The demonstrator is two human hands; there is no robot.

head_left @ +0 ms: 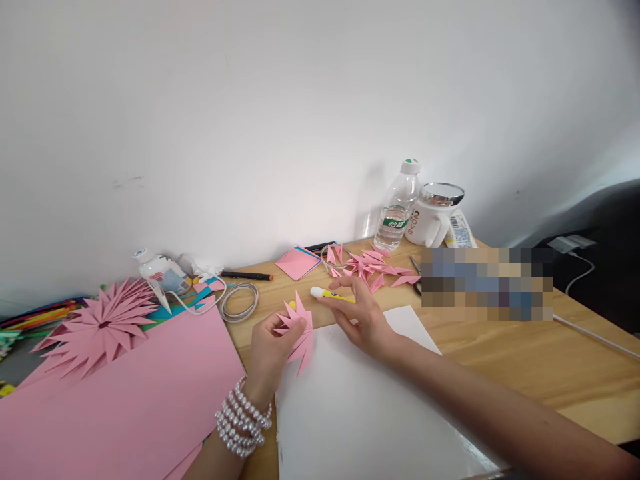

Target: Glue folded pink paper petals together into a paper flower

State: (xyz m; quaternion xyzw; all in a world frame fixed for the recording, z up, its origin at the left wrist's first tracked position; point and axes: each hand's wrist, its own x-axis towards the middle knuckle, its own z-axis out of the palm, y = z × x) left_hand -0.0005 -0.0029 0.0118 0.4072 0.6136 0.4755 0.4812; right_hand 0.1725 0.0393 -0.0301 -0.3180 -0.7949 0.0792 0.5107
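Observation:
Near the middle of the desk, my left hand point(273, 350) grips a partly built folded-paper star point(301, 343) of pink pointed pieces, the thumb pressed on top. A small yellow object point(293, 305) shows behind its fingers; I cannot make out what it is. Just to the right, my right hand point(365, 317) holds a yellow glue stick point(337, 297) between thumb and fingers, its white end pointing left toward the star. The two are apart. Beneath the hands lies a white board point(360, 413). Loose folded pink pieces point(367, 267) are heaped beyond my right hand.
Finished pink paper stars point(103, 327) rest on large pink sheets point(150, 400) at left. A coiled cable point(240, 303), white bottle point(163, 270), black marker point(247, 275) and square pink papers point(299, 263) lie along the wall. A water bottle point(397, 207), mug point(433, 217) and scissors point(416, 277) are at right.

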